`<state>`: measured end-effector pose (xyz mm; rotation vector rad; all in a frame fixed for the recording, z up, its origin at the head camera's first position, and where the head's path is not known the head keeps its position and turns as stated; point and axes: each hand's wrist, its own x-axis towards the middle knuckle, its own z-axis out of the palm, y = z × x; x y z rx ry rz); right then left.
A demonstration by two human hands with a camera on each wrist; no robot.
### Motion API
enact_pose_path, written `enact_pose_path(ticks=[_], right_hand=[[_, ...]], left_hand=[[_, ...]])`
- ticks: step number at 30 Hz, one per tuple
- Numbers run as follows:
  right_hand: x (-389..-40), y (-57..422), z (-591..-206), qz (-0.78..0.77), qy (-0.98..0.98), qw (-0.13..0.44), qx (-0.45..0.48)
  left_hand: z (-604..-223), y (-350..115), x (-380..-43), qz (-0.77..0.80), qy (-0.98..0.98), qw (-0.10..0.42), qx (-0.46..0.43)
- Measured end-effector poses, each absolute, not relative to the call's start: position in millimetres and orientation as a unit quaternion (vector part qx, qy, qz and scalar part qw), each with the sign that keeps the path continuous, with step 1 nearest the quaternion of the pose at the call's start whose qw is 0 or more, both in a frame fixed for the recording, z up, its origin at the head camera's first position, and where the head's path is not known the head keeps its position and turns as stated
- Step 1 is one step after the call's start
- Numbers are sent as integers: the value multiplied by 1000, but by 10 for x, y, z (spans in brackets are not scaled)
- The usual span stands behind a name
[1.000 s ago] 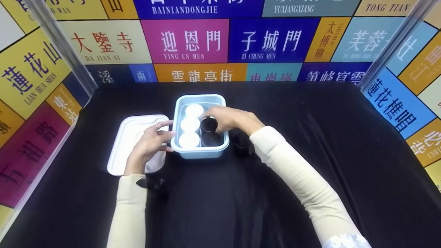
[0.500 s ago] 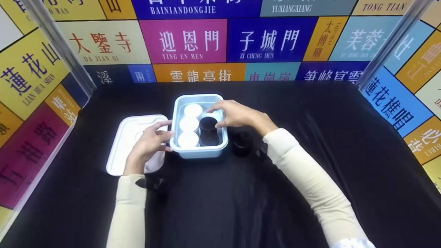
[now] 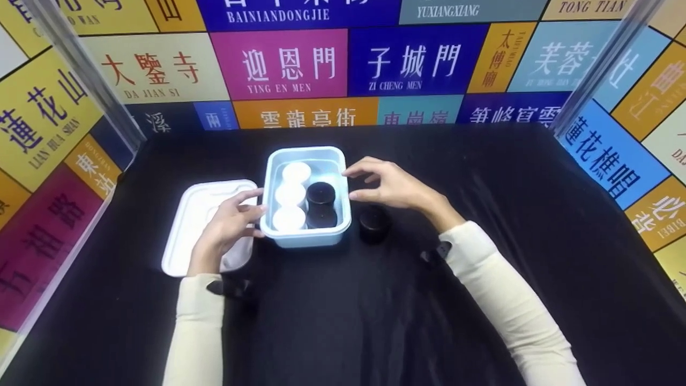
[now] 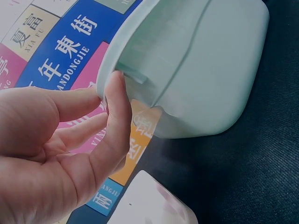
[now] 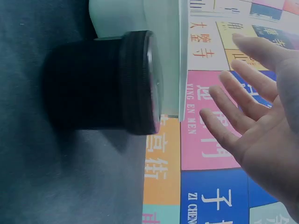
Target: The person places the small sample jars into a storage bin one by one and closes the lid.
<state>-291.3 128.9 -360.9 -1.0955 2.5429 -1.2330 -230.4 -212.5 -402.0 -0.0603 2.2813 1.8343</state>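
Note:
A pale blue-green box (image 3: pixel 307 239) stands on the black cloth. Inside it, three white round-topped jars (image 3: pixel 291 193) line the left side, and two black jars (image 3: pixel 321 194) sit at the right front. My left hand (image 3: pixel 228 225) is at the box's left side, fingertips touching its rim, as the left wrist view also shows. Beyond the box's right rim hovers my right hand (image 3: pixel 394 185), fingers parted and holding nothing. Just right of the box, a third black jar (image 5: pixel 88 84) with a ribbed screw lid stands on the cloth, below the right hand.
A white lid (image 3: pixel 185 230) lies flat left of the box, partly under the left hand. Panels with Chinese lettering (image 3: pixel 278 64) form the back and side walls. Clear upright corner posts (image 3: pixel 600 69) stand at both back corners.
My right hand has risen out of the box and moved right past its rim, without a jar. The black jar outside has come fully into sight. The left hand stays at the rim.

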Motion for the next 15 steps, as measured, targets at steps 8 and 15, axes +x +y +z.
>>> enact_pose_path(ticks=[8,15], right_hand=[[-2775,1475,-3787,-420,841,51,-337],[-2708,1627,-3932,-423,845,82,-316]], left_hand=[[-4033,-2123,-2299,628,772,99,-22],[-4017,-2110,-2300,623,775,102,-18]])
